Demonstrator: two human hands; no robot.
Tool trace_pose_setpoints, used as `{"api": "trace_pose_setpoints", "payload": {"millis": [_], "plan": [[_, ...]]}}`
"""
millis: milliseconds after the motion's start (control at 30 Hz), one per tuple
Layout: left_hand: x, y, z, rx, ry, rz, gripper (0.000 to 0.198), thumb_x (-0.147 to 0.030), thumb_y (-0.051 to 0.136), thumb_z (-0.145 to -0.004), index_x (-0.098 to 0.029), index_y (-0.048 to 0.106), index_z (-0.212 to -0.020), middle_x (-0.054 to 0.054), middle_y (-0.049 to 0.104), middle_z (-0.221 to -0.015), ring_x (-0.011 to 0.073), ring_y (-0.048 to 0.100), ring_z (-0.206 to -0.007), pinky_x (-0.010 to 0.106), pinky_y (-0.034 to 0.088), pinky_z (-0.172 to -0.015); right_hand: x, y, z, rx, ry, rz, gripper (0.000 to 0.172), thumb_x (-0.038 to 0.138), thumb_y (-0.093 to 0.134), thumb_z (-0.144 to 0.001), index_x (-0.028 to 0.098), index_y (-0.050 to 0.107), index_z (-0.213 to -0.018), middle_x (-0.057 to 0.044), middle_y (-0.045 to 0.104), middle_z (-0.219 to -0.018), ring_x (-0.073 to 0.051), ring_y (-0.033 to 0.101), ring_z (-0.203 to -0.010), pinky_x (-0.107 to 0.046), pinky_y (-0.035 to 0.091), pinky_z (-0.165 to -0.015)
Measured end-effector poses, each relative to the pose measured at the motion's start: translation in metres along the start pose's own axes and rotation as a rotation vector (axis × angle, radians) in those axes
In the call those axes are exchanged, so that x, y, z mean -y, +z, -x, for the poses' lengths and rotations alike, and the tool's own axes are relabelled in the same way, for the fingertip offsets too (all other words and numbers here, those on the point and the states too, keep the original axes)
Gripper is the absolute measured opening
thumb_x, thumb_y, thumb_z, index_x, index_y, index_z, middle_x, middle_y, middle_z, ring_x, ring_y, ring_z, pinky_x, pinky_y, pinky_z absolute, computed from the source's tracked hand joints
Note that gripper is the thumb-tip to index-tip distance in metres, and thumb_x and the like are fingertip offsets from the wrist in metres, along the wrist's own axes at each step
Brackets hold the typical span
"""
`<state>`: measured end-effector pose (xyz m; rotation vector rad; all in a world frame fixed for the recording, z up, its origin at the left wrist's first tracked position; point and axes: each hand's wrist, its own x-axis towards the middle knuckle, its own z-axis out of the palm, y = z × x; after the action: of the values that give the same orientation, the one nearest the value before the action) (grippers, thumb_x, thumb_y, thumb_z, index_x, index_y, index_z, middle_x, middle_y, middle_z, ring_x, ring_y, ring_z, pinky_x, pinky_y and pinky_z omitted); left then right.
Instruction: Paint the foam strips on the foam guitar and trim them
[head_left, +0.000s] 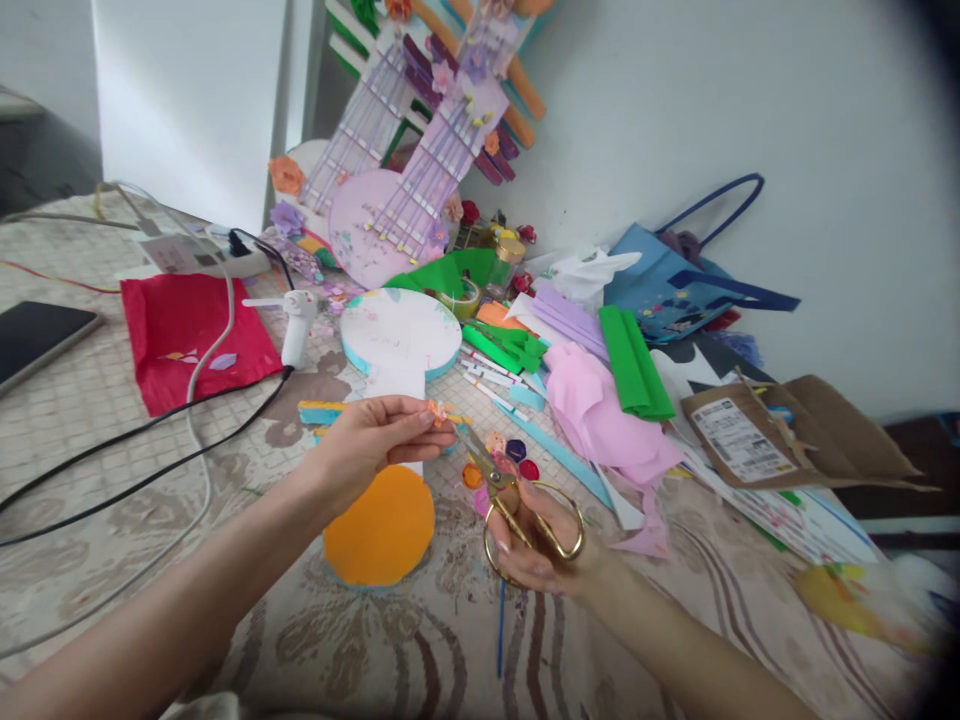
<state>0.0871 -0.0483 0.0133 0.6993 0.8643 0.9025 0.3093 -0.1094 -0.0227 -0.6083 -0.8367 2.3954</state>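
Note:
Between the fingertips of my left hand (pixel 379 440) is a small orange paper piece (pixel 437 412), with a thin yellowish end sticking out to the right. My right hand (pixel 544 535) holds gold-handled scissors (pixel 499 480), whose blades point up and left to that end. Whether the blades touch it is too small to tell. Under and behind my left hand lies a white paper-covered shape with a round top (pixel 401 335) and blue edges. An orange disc (pixel 380 527) is at its lower end. Small coloured paper rolls (pixel 516 451) lie beside the scissor blades.
A white glue gun (pixel 298 325) stands by a red sheet (pixel 195 340), with cables crossing the left side. Decorated paper instruments (pixel 375 215) lean at the back. Pink paper (pixel 592 410), green paper (pixel 636 362), a blue bag (pixel 656 285) and a brown package (pixel 795 430) are right.

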Motion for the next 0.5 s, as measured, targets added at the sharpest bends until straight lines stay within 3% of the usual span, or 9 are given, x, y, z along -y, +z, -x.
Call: {"api": "trace_pose_setpoints", "payload": {"millis": [133, 233, 367, 500], "plan": [[-0.001, -0.001, -0.001, 0.016, 0.005, -0.089, 0.015, -0.025, 0.077, -0.071, -0.015, 0.068, -0.078, 0.005, 0.076, -0.083, 0.0144, 0.071, -0.073, 0.024, 0.057, -0.072, -0.001, -0.002, -0.001, -0.017, 0.034, 0.017, 0.051, 0.058, 0.039, -0.090, 0.014, 0.060, -0.075, 0.008, 0.039, -0.038, -0.006, 0.026, -0.025, -0.019, 0.020, -0.028], [-0.005, -0.004, -0.005, 0.005, 0.097, -0.203, 0.018, -0.030, 0.075, -0.073, -0.016, 0.067, -0.081, 0.006, 0.076, -0.091, 0.0162, 0.071, -0.080, 0.028, 0.056, -0.080, 0.000, -0.006, 0.001, -0.074, 0.049, 0.072, 0.051, 0.060, 0.041, -0.088, 0.015, 0.060, -0.075, 0.008, 0.038, -0.038, -0.006, 0.025, -0.026, -0.019, 0.018, -0.027], [-0.015, -0.005, -0.019, -0.011, 0.253, -0.495, 0.015, -0.030, 0.069, -0.075, -0.015, 0.068, -0.080, 0.006, 0.075, -0.084, 0.0164, 0.069, -0.077, 0.029, 0.055, -0.076, 0.011, -0.017, 0.010, -0.261, -0.097, 0.244, 0.045, 0.058, 0.047, -0.086, 0.016, 0.060, -0.076, 0.008, 0.040, -0.040, -0.005, 0.025, -0.029, -0.019, 0.017, -0.029], [-0.023, 0.005, -0.046, -0.013, 0.451, -1.005, 0.017, -0.028, 0.059, -0.079, -0.015, 0.070, -0.080, 0.005, 0.072, -0.071, 0.0166, 0.065, -0.066, 0.026, 0.050, -0.061, 0.027, -0.029, 0.016, -0.475, -0.296, 0.331, 0.042, 0.056, 0.051, -0.084, 0.017, 0.060, -0.074, 0.007, 0.041, -0.041, -0.005, 0.027, -0.032, -0.019, 0.020, -0.032]]}}
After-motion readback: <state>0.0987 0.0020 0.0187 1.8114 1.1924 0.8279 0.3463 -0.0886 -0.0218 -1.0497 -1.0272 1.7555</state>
